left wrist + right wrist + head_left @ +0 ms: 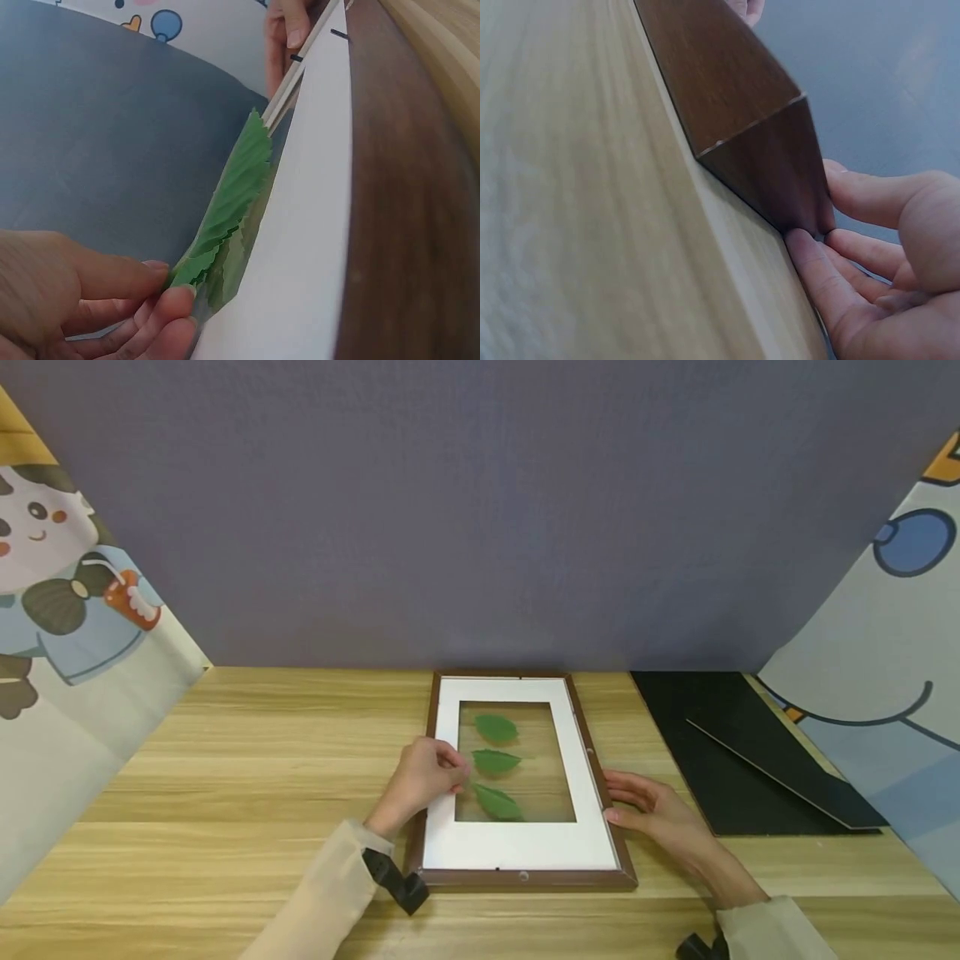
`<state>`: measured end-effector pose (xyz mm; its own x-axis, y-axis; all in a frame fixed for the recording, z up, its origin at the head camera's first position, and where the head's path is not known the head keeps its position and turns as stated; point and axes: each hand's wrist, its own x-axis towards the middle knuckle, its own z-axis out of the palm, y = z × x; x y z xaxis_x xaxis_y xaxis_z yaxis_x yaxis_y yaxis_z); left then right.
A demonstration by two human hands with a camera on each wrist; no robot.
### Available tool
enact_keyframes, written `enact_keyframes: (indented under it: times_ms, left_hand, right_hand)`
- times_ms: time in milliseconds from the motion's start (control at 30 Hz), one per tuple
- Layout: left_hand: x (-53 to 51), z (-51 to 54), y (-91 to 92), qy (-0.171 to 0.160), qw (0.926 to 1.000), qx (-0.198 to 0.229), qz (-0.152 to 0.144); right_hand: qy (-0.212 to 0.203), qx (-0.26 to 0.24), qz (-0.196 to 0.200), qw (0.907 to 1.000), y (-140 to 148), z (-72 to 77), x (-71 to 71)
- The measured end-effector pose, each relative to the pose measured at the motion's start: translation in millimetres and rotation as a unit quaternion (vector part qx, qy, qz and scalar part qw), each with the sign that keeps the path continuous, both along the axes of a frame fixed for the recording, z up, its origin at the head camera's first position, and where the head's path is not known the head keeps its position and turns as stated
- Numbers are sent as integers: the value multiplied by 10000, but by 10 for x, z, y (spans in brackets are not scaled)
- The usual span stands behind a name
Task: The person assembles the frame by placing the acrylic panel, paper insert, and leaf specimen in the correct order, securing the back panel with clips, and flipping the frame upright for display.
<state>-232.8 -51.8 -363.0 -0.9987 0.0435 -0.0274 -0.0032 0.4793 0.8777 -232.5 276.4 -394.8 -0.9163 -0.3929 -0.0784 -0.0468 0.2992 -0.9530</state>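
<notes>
A brown picture frame lies on the table with a white mat inside it and a clear window in the middle. Three green leaves are lined up in a column in that window: a top leaf, a middle leaf and a bottom leaf. Between thumb and fingertips, my left hand pinches the stem end of the bottom leaf, whose blade slants over the glass in the left wrist view. My right hand holds the frame's right edge, thumb and fingers against the brown side.
Black boards lie at the right of the wooden table, one tilted across the other. A grey panel stands behind, and cartoon-printed panels flank both sides.
</notes>
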Motion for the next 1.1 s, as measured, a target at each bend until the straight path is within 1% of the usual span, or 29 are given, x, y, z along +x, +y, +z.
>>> enact_keyframes:
  times_ms: [100, 267, 400, 500, 567, 700, 800, 933, 1100]
  left_hand:
    - [-1, -15, 1, 202, 9995, -196, -130]
    - [19, -8, 5, 477, 9982, -277, -244]
    - [26, -4, 18, 785, 9959, -426, -164]
    - [25, -12, 36, 943, 9944, -465, -57]
    - [28, -22, 47, 1036, 9933, -514, -49]
    - [50, -35, 67, 1078, 9917, -674, -203]
    - [68, -34, 76, 943, 9924, -723, -333]
    - [83, -26, 95, 764, 9939, -707, -365]
    - [107, -23, 141, 762, 9930, -762, -491]
  right_hand:
    - [10, 11, -1, 10000, -4, 5, 1]
    - [37, 16, 12, 10000, -4, 2, -2]
    - [43, -7, 24, 10000, 2, -8, -1]
    - [42, -26, 17, 10000, 2, -9, 1]
    - [38, -39, 9, 10000, -1, -7, 1]
    - [20, -40, 19, 10000, -2, -1, 2]
    - [24, -39, 46, 10000, 0, -1, 1]
    - [52, -44, 49, 10000, -2, 0, 1]
    - [75, -58, 41, 9999, 0, -6, 3]
